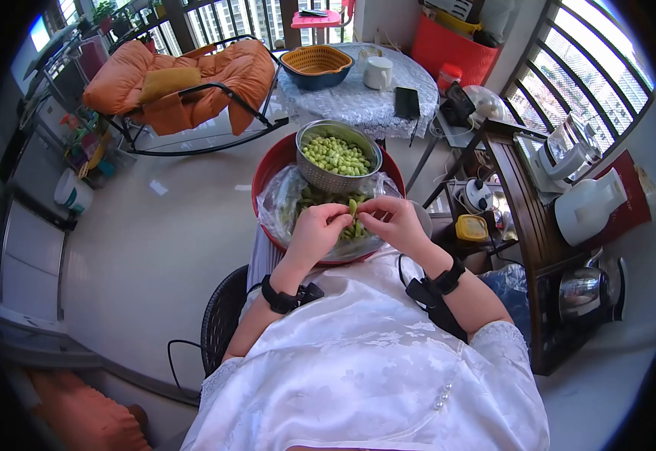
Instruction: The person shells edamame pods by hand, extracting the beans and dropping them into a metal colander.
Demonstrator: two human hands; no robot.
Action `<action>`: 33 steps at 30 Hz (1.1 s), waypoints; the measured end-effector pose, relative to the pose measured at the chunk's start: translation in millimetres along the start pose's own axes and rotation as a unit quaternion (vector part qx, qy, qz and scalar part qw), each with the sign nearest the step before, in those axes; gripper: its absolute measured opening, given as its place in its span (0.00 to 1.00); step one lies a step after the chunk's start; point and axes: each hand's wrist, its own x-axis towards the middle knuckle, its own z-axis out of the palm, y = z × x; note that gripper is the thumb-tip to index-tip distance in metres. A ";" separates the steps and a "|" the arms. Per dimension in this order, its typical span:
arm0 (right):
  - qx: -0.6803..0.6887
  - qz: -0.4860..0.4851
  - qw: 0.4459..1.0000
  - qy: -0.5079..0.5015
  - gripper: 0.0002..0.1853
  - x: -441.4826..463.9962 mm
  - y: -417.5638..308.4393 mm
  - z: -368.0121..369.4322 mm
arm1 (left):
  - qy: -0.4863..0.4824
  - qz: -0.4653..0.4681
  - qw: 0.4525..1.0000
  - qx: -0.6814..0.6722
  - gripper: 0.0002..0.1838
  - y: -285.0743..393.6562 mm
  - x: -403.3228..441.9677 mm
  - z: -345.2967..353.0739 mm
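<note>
Between my fingertips a green bean pod [353,206] stands nearly upright. My left hand [319,228] pinches it from the left, its fingers closed. From the right, my right hand [397,225] has thumb and forefinger closed on the same pod. Beneath both hands, more green pods [356,229] lie in a clear plastic bag [277,197], partly hidden by the hands. The bag rests in a wide red basin [262,180]. Just beyond my hands, a perforated metal colander [333,181] holds many shelled green beans [335,155].
Behind the basin, a cloth-covered table [320,105] carries a yellow basket [317,60], a white mug [377,73] and a dark phone [407,103]. An orange lounge chair [230,79] stands back left. At right is a wooden shelf [527,218] with a white kettle [589,207].
</note>
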 end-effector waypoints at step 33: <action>0.137 0.095 0.985 -0.034 0.11 4.4 17.0 2.0 | 0.045 0.171 0.968 0.177 0.09 -5.0 1.1 4.2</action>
